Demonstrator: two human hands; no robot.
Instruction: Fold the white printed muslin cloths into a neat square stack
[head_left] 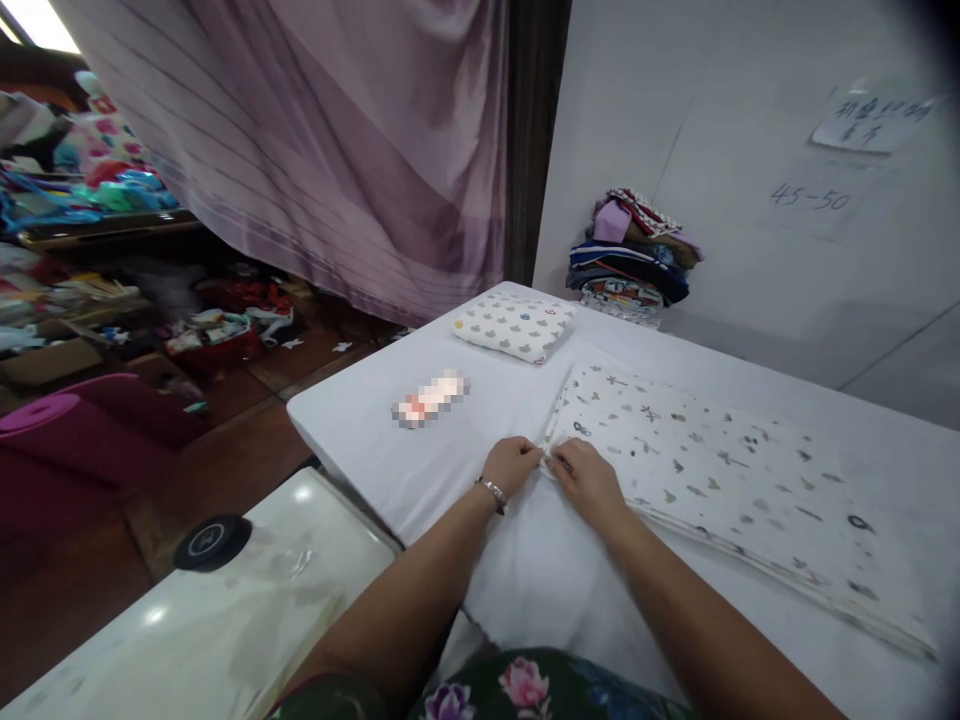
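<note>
The left hand is pinching the near left corner of the cloth, fingers nearly closed. The right hand is gripping the same corner, its fingertips almost meeting the left's. The cloth is lying flat in folded layers on the table, reaching from both hands toward the right and the far side. A folded bundle is resting farther off, beyond the left hand.

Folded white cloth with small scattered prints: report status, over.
Left hand, right hand: both pinching cloth's near-left corner. Folded white cloth: mostly flat on white-covered table. White fabric bundle with grey motifs: farther back, not covering it.
</note>
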